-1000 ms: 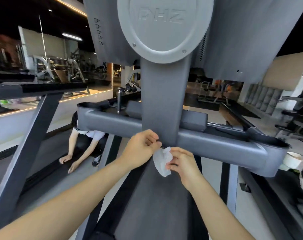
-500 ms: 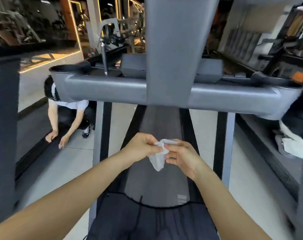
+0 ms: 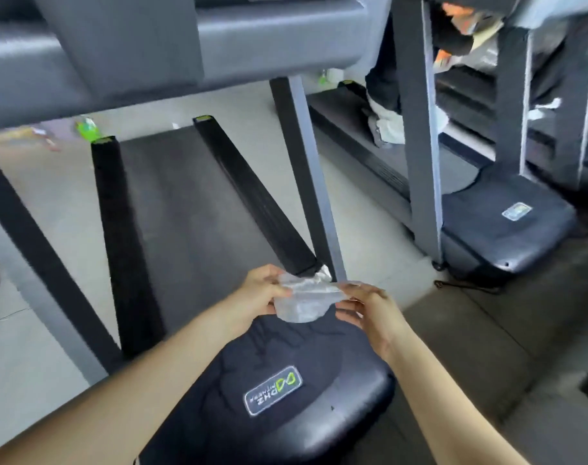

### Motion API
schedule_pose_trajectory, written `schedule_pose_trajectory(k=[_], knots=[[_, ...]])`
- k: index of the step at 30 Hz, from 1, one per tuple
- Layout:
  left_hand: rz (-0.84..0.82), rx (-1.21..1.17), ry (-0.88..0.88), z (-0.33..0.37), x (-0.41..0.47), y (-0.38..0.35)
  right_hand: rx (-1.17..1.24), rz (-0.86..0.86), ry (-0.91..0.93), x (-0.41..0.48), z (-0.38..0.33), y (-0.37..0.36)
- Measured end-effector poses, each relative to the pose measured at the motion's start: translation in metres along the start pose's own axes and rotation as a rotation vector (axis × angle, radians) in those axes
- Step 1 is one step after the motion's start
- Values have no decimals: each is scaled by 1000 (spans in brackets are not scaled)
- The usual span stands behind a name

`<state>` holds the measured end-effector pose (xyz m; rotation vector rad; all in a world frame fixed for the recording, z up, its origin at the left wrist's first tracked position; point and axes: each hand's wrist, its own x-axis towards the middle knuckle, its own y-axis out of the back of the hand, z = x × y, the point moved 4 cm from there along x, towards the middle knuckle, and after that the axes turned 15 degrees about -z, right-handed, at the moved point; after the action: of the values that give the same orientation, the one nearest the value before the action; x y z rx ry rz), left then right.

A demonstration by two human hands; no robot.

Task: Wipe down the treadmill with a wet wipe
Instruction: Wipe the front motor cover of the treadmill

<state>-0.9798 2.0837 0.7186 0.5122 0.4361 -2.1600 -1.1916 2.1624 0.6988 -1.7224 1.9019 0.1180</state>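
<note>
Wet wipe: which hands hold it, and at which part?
Both hands: left hand pinches the wet wipe at its left edge, right hand at its right edge.

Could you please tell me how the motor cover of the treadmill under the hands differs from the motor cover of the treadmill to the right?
The near motor cover lies directly below the hands and wet wipe; the right motor cover sits farther off, with nothing held over it. The near cover's label reads as a green-edged logo; the right cover's label is too blurred to read. The near cover fills more of the view. Both are dark, rounded covers at the treadmill's front end.
</note>
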Motion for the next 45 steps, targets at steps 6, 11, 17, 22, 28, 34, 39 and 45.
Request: schedule_pose_trajectory(k=[6, 11, 17, 22, 28, 34, 39, 45], knots=[[-34, 80, 170, -67, 56, -47, 154, 71, 7, 2, 54, 75], [21, 66, 258, -104, 117, -77, 15, 160, -87, 26, 84, 132], [136, -246, 401, -136, 182, -116, -621, 156, -152, 56, 95, 174], [-7, -396, 433, -134, 205, -143, -859, -235, -186, 85, 109, 151], [258, -243, 473, -139, 184, -103, -989, -216, -59, 92, 83, 131], [50, -244, 351, -137, 180, -96, -1035, -146, -214, 117, 68, 121], [126, -279, 354, -175, 211, -96, -1183, -242, -295, 166, 81, 143], [432, -311, 440, -234, 286, -104, -1249, -437, -294, 251, 120, 203]])
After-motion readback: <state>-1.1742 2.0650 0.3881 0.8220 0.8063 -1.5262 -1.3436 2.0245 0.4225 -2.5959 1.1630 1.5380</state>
